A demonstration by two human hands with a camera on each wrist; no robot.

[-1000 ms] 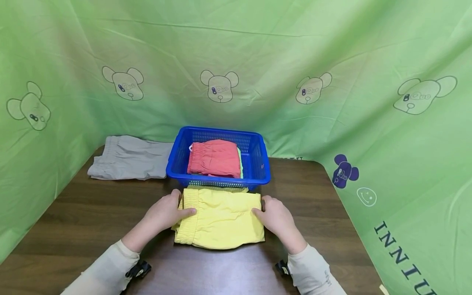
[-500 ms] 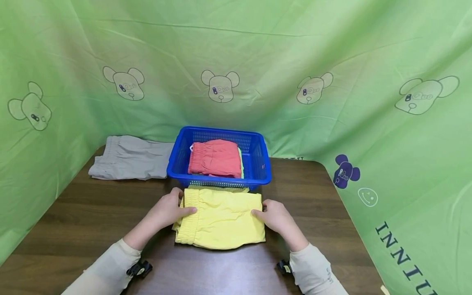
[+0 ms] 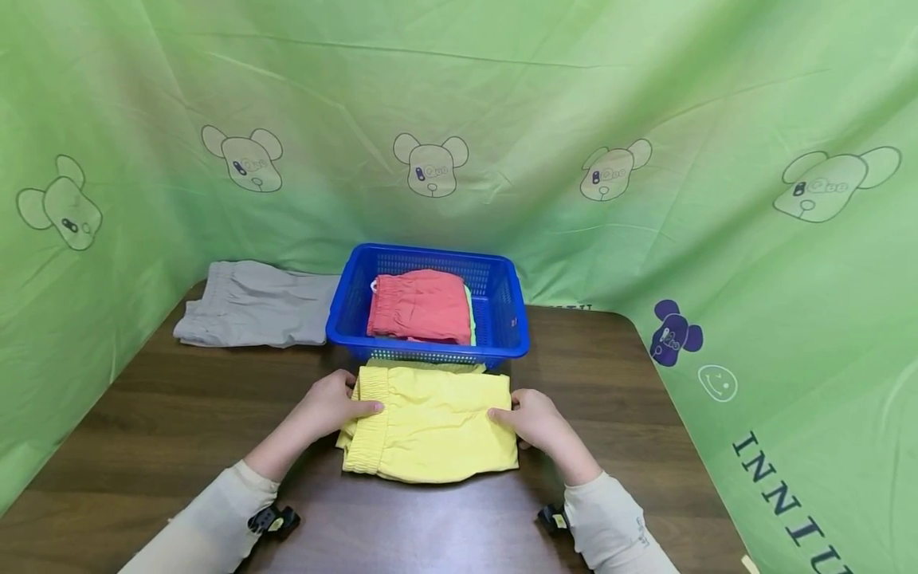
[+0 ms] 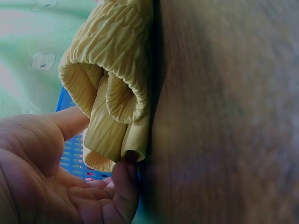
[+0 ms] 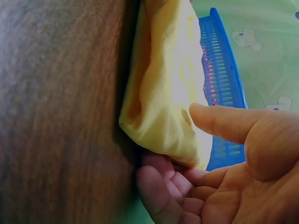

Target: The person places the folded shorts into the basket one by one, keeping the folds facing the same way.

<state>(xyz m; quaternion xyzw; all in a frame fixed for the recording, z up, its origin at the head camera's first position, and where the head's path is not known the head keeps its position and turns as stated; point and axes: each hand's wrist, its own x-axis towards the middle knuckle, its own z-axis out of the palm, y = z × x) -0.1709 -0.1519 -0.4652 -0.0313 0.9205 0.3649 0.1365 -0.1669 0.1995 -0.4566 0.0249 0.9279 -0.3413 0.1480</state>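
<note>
A folded pair of yellow shorts (image 3: 441, 426) lies on the table in front of the basket, its gathered waistband to the left. My left hand (image 3: 326, 409) grips the waistband end, thumb on top and fingers low at the edge. At the opposite end my right hand (image 3: 539, 420) holds the fold, thumb on top. In the right wrist view, the curled fingers (image 5: 161, 193) reach under the yellow cloth. The left wrist view shows the rolled layers of the waistband (image 4: 112, 42) and a fingertip beneath them. Fingertips under the cloth are partly hidden.
Behind the yellow shorts stands a blue plastic basket (image 3: 518, 315) holding folded red shorts (image 3: 423, 307) and a bright green piece (image 3: 470, 311). Grey folded shorts (image 3: 265, 307) lie left of it. Green printed cloth (image 3: 502, 96) hangs around the wooden table (image 3: 165, 430).
The yellow shorts stay in place between both hands. My right fingers have shifted slightly, now showing below the hand by the cloth's edge. The head view has moved a little.
</note>
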